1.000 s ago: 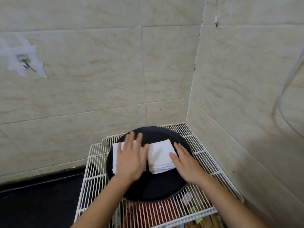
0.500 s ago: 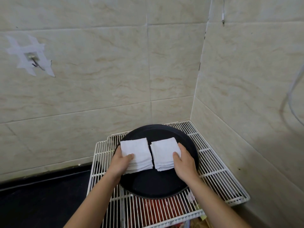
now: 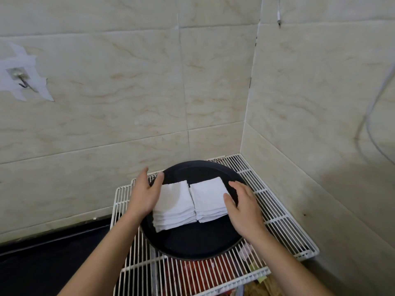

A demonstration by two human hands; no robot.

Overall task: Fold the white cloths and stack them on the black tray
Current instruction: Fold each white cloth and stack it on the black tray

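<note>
A round black tray [image 3: 192, 242] sits on a white wire rack. Two stacks of folded white cloths lie side by side on it: the left stack [image 3: 174, 207] and the right stack [image 3: 208, 198]. My left hand [image 3: 144, 192] is flat with straight fingers against the left side of the left stack. My right hand [image 3: 243, 207] is flat against the right side of the right stack, its thumb touching the cloth edge. Neither hand grips anything.
The wire rack [image 3: 275, 212] fills a tiled corner; the walls stand close behind and to the right. Red items [image 3: 196, 272] show beneath the rack. A metal hook [image 3: 22, 82] is taped on the left wall. A cable [image 3: 372, 107] hangs on the right wall.
My left hand lifted off the top of the left stack and moved to its left side. Both hands now lie flat at the stacks' outer sides, fingers straightened.
</note>
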